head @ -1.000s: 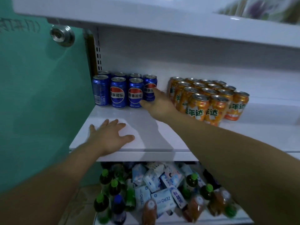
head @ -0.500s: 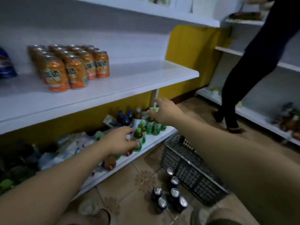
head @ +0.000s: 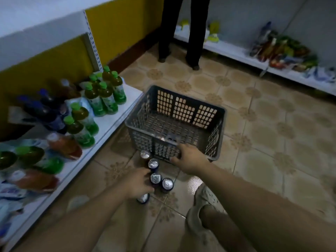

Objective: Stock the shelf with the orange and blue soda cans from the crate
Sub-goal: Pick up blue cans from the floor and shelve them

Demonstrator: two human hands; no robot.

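Observation:
A grey slatted crate (head: 214,113) stands on the tiled floor. Something small lies at its bottom, too dim to identify. Several blue soda cans (head: 167,184) stand upright on the floor just in front of the crate's near left corner. My left hand (head: 135,185) is down among them, its fingers loosely curved on either side of one can (head: 156,178) and partly covering another. My right hand (head: 190,160) hovers with spread fingers at the crate's near wall, holding nothing. No orange cans are in view.
The bottom shelf (head: 116,120) on the left holds green-capped bottles (head: 101,99) and lying packets. Another person's legs (head: 181,33) stand beyond the crate. A low shelf (head: 236,53) with packets runs along the far right. My shoe (head: 201,199) is near the cans.
My view swung from the upper shelf with blue and orange cans down to the floor. Both hands dropped from the shelf to the crate and the cans beside it.

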